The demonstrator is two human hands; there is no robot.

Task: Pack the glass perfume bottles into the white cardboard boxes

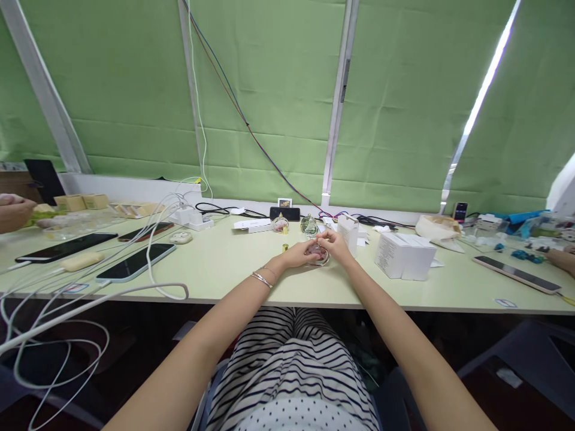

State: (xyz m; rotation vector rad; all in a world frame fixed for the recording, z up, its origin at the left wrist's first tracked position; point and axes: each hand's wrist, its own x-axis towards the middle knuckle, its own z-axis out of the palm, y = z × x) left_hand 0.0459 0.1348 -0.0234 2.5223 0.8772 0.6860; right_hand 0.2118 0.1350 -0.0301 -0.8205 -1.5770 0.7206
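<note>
Our left grip point(300, 254) was clamped around a round glass bottle point(320, 260) that looked pinkish, while the fingertips of our right grip point(333, 241) met at its top; we could not tell whether they were closed on anything there. We had this bottle about midway along the table point(233, 272), between its near and far edges, though our fingers hid whether its base rested on the surface.

We judged the handling of it to be under way and not finished, since both hands were on it. We could not see whether its neck was fitted. A front gold cap point(285, 246) lay loose just left of our hands, and a rear gold cap point(285, 230) sat farther toward the far edge. Near that edge a pink bottle point(279, 224) and a green bottle point(309, 226) stood out of our hands. White cartons point(405, 256) stood toward the right edge, and we saw no bottle packed in one.
</note>
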